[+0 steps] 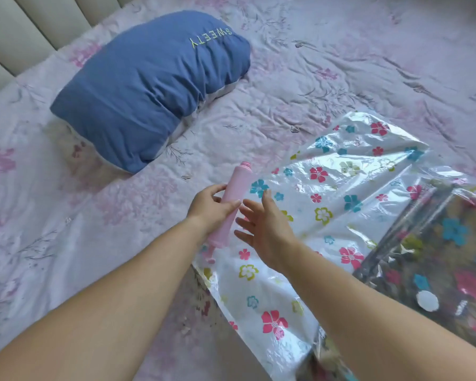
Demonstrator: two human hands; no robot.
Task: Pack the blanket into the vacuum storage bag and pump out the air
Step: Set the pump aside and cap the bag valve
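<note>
the blanket (151, 89) — blue, folded into a fat bundle with pale lettering on top — sits on the bed at about ten o'clock from our hands, well apart from the vacuum storage bag (327, 193) and not yet in it. the bag, clear plastic printed with flowers, lies flat and crinkled at about three o'clock, its near edge reaching down toward six. our left hand (210, 209) is wrapped around the pink hand pump (230, 207), thumb over the top and fingers curled under the barrel, with the pump angled from a capped end at twelve o'clock to a handle end at six, lying just over the bag's left edge. our right hand (264, 229) hovers just beside the pump with fingers spread and nothing in it. further out at four o'clock is a second packet (434, 257), darker and still wrapped, with a white round valve (427, 300) showing through. under all of it is the flowered bedsheet (66, 215). we judge that packing has not begun, so the pump is probably being set aside. the risks from here: the bundle may loosen as we carry it over, the slick bag may slide on the sheet when we push fabric in, and a fold caught in the seal would let air back in — so would a pump left under the bag.
</note>
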